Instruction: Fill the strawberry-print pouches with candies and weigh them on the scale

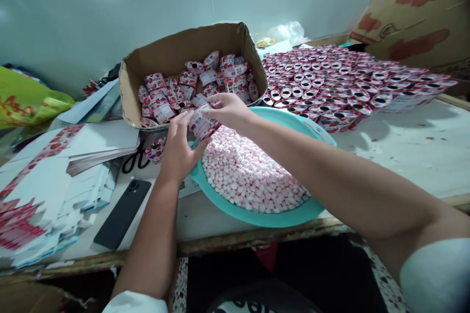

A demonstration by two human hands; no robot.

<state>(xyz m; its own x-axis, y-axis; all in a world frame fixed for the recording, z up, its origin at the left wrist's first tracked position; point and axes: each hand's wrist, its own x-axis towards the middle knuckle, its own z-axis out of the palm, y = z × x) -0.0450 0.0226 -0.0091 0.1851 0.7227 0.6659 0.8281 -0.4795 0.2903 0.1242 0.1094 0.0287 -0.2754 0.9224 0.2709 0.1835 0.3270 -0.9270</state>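
A small red-and-white printed packet (201, 126) is between my hands, above the left rim of a turquoise basin (227, 209). My left hand (178, 149) closes around its lower left side, the thumb stretched along the bottom. At its upper right edge, my right hand (232, 111) pinches with thumb and fingers. Pale pink-and-white candies (253, 176) fill the basin. Just behind my hands stands an open cardboard box (194, 41) holding many similar filled-looking packets (159, 100).
Rows of upright, open-topped packets (312, 80) crowd the table at right. To the left are stacked flat white cartons (99, 139), a dark phone (122, 213), black-handled scissors (134, 159) and a yellow bag (29, 100). A large carton (422, 24) stands at the back right.
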